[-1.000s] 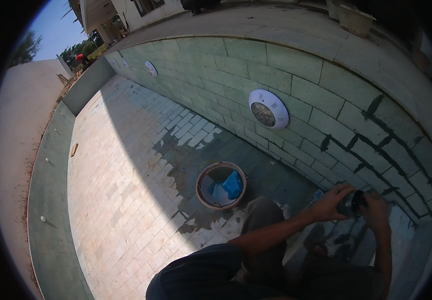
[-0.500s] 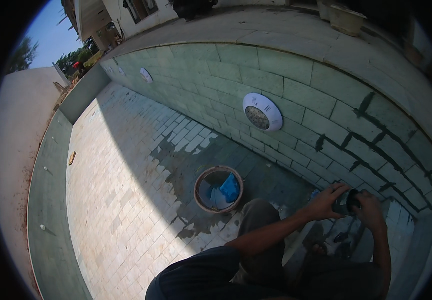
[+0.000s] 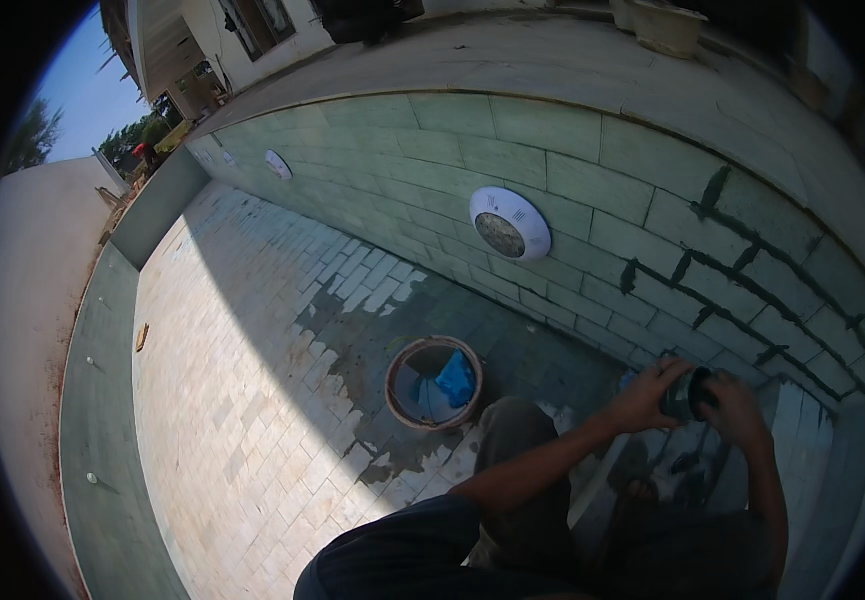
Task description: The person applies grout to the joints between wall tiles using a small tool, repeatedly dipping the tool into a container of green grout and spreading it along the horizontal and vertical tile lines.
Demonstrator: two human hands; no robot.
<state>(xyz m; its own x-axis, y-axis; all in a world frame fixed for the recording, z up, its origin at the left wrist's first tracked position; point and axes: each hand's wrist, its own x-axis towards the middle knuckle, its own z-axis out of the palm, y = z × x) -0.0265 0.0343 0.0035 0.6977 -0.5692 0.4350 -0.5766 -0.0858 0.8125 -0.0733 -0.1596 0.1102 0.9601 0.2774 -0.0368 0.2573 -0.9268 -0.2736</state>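
Observation:
My left hand (image 3: 643,397) is wrapped round a small dark cup (image 3: 682,396), which is tilted with its opening toward my right hand. At the mouth of the cup my right hand (image 3: 740,408) has its fingers curled, the tips lost in the dark opening. What those fingers hold, if anything, is hidden. Beyond both hands rises a green-tiled wall (image 3: 575,172), with thick dark paste in the joints (image 3: 743,280) at its right end.
On the tiled floor (image 3: 243,400) stands a round bucket (image 3: 390,390) with water and a blue bag or cloth (image 3: 456,379) in it. Round white-rimmed lights (image 3: 528,222) stick out from the wall. Plant pots (image 3: 668,30) stand on the ledge above. My knee (image 3: 518,440) is beside the bucket.
The view has shifted slightly, so the wall and its lights sit a little further left. Both hands stay together at the cup, and my right fingers have shifted a little at its mouth.

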